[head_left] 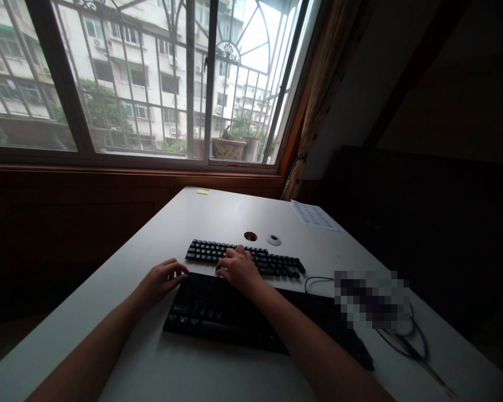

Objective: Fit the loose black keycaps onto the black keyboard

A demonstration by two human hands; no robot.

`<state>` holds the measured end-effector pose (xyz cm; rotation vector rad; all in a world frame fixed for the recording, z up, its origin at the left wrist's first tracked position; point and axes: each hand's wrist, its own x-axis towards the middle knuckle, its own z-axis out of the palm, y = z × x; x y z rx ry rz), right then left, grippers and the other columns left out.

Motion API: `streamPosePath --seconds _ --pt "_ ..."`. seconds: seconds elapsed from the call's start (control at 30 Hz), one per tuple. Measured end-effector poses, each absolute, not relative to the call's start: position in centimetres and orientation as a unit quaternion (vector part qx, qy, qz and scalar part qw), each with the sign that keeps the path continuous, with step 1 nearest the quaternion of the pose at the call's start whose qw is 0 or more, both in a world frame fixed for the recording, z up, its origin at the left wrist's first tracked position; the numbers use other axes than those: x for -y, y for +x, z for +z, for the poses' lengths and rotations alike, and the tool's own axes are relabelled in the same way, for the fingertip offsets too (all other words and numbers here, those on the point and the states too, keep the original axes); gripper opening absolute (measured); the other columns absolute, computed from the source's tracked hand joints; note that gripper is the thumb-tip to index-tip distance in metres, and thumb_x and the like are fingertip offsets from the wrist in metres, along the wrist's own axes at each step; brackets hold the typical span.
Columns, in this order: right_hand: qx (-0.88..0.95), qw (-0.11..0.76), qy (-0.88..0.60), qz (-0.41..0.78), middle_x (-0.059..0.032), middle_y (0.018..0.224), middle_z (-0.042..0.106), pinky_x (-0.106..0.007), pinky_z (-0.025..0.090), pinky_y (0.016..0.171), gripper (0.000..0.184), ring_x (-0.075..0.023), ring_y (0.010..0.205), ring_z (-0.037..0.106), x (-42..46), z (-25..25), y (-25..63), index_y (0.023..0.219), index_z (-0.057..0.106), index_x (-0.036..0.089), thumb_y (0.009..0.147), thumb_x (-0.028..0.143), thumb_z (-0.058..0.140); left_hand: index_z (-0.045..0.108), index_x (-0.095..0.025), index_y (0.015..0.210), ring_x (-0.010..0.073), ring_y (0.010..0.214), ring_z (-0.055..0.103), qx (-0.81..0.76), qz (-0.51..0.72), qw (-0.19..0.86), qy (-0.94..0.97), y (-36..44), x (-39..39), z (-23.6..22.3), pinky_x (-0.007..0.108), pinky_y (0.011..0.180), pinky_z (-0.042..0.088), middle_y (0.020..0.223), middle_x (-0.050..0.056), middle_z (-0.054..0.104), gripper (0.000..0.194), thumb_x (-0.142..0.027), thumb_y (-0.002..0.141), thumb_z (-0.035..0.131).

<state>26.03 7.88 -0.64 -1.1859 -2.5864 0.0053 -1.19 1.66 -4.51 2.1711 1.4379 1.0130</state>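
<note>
A black keyboard lies on the white desk, with its bottom-row keys and several others at the lower left showing. Much of its upper area looks dark and bare of keycaps. Just behind it, loose black keycaps are set out in rows like a keyboard layout. My left hand is curled at the keyboard's far left corner, fingertips and thumb closed on its edge. Over the middle of the keycap rows is my right hand, fingers bent down among the keycaps. Its fingertips are partly hidden, and my forearm crosses the keyboard.
Behind the keycaps are a round desk hole and a grey round cover. A printed sheet lies at the right edge, a yellow note at the far edge. On the right lie a black cable and a blurred-out item.
</note>
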Motion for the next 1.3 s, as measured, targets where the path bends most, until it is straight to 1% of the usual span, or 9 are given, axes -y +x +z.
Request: streamPosePath --seconds 0.17,0.3,0.47,0.6,0.8,1.0,1.17,1.3 --pt "0.894 0.161 -0.417 0.022 -0.0046 0.106 0.068 -0.041 0.039 0.092 0.014 -0.0277 0.111 0.049 -7.8 -0.6 26.0 0.097 0.079 0.028 0.086 0.036 0.078 0.074 -0.021 0.096 0.0129 0.064 0.056 -0.511 0.356 0.171 0.764 -1.2 -1.7 -4.5 0.024 0.061 0.045 0.082 0.002 0.063 0.026 -0.043 0.094 0.061" --pt "0.887 0.185 -0.422 0.034 -0.0044 0.105 0.067 -0.040 0.039 0.092 0.013 -0.0261 0.109 0.051 -7.2 -0.1 26.4 0.097 0.078 0.027 0.086 0.035 0.078 0.074 -0.020 0.096 0.0131 0.065 0.057 -0.512 0.357 0.178 0.761 -1.2 -1.7 -4.6 0.025 0.061 0.046 0.083 0.003 0.063 0.027 -0.044 0.094 0.061" --pt "0.880 0.242 -0.401 0.077 -0.0035 0.095 0.065 -0.038 0.041 0.091 0.011 -0.0234 0.101 0.052 -5.4 0.7 28.1 0.092 0.077 0.025 0.083 0.029 0.081 0.074 -0.020 0.097 0.0132 0.066 0.058 -0.513 0.355 0.184 0.759 -1.2 -1.8 -4.5 0.025 0.062 0.046 0.083 0.003 0.063 0.028 -0.044 0.093 0.061" --pt "0.882 0.261 -0.377 0.113 -0.0029 0.091 0.063 -0.038 0.043 0.091 0.012 -0.0211 0.094 0.054 -3.4 1.1 30.0 0.090 0.075 0.023 0.081 0.025 0.082 0.074 -0.020 0.096 0.0131 0.066 0.057 -0.511 0.356 0.185 0.760 -1.3 -1.8 -4.6 0.025 0.063 0.046 0.083 0.002 0.063 0.027 -0.044 0.093 0.061" --pt "0.864 0.264 -0.386 0.186 -0.0030 0.095 0.062 -0.033 0.048 0.084 0.016 -0.0197 0.095 0.058 0.1 1.6 32.2 0.090 0.074 0.022 0.078 0.018 0.083 0.073 -0.020 0.096 0.0135 0.068 0.057 -0.509 0.358 0.187 0.760 -1.3 -1.7 -4.7 0.026 0.064 0.046 0.083 0.002 0.062 0.025 -0.042 0.094 0.060" --pt "0.846 0.270 -0.402 0.222 -0.0040 0.100 0.063 -0.034 0.050 0.087 0.018 -0.0196 0.095 0.061 2.0 1.5 33.8 0.091 0.074 0.021 0.077 0.014 0.082 0.073 -0.021 0.096 0.0138 0.068 0.057 -0.511 0.357 0.185 0.760 -1.2 -1.8 -4.7 0.026 0.064 0.046 0.083 0.002 0.063 0.024 -0.041 0.094 0.060" --pt "0.826 0.293 -0.408 0.254 -0.0034 0.101 0.064 -0.033 0.051 0.088 0.018 -0.0189 0.096 0.063 2.5 0.9 34.8 0.092 0.073 0.022 0.079 0.012 0.079 0.072 -0.021 0.097 0.0137 0.068 0.057 -0.513 0.353 0.183 0.760 -1.4 -1.9 -5.1 0.025 0.063 0.046 0.084 0.002 0.063 0.024 -0.041 0.094 0.060" --pt "0.818 0.295 -0.417 0.264 -0.0038 0.101 0.066 -0.033 0.050 0.091 0.018 -0.0196 0.099 0.063 2.7 0.7 35.3 0.092 0.073 0.022 0.079 0.010 0.077 0.072 -0.021 0.098 0.0135 0.068 0.057 -0.516 0.352 0.187 0.758 -1.4 -1.9 -5.2 0.025 0.063 0.047 0.085 0.002 0.063 0.024 -0.041 0.094 0.060"
